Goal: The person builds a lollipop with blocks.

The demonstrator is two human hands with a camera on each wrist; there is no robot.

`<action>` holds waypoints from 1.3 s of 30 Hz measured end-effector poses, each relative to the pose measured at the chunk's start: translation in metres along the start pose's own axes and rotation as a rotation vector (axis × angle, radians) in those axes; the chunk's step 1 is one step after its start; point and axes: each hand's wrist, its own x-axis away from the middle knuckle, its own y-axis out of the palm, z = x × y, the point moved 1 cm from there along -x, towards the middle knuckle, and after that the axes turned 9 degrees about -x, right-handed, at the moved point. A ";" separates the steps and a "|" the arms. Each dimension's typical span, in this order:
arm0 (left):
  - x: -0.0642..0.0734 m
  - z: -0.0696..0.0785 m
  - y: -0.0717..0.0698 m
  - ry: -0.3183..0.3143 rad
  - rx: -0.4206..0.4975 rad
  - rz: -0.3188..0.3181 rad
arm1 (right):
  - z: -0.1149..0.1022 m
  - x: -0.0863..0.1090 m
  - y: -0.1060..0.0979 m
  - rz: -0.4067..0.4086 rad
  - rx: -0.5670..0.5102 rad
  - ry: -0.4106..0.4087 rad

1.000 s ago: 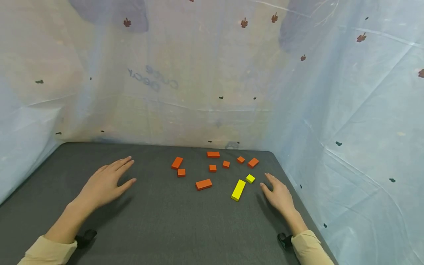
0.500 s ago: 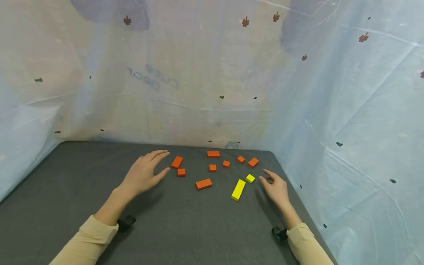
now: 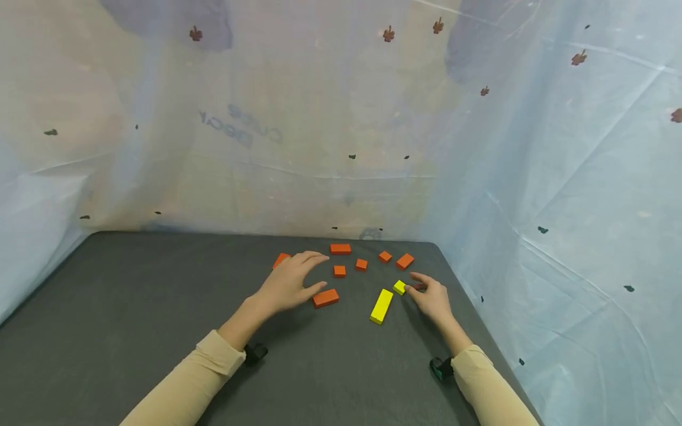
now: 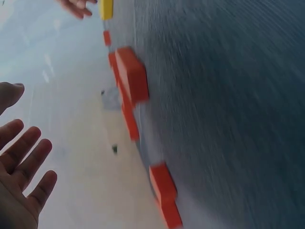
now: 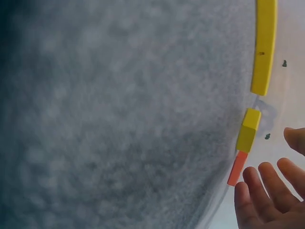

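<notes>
My left hand (image 3: 288,284) hovers over the left part of the block group, thumb and fingers spread and holding nothing. Its thumb overlaps the long orange block (image 3: 325,298) in the head view, and the hand partly covers another orange block (image 3: 280,259). In the left wrist view its fingers (image 4: 28,157) are apart. My right hand (image 3: 431,299) is just right of the small yellow block (image 3: 399,287), its thumb tip right at that block's edge in the head view. The right wrist view shows its fingers (image 5: 267,191) loosely bent, with nothing between them. The long yellow block (image 3: 381,306) lies beside the small one.
Further back on the dark table (image 3: 160,355) lie more orange blocks: a long one (image 3: 340,249), small ones (image 3: 339,271) and an oblong one (image 3: 405,261) at the right. A pale plastic sheet (image 3: 298,118) rises behind the table and along its right side.
My left hand has swept right from the left side of the table to over the orange blocks. My right hand has moved slightly left, closer to the small yellow block. The blocks stay put.
</notes>
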 end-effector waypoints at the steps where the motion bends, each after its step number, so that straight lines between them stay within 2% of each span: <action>1: -0.004 0.004 0.004 0.013 -0.004 -0.018 | 0.000 -0.001 0.001 -0.008 0.008 0.002; 9: -0.033 0.033 0.032 0.120 -0.022 -0.162 | 0.002 -0.007 0.007 -0.045 0.075 -0.034; 19: -0.056 0.049 0.062 0.254 -0.049 -0.351 | 0.000 -0.009 0.012 -0.081 0.160 -0.085; 23: -0.061 0.055 0.075 0.282 -0.058 -0.412 | -0.001 -0.011 0.014 -0.080 0.198 -0.083; 28: -0.067 0.066 0.086 0.309 -0.082 -0.457 | -0.002 -0.012 0.016 -0.083 0.236 -0.073; 39: -0.078 0.075 0.100 0.319 -0.115 -0.563 | -0.003 -0.012 0.014 -0.080 0.254 -0.096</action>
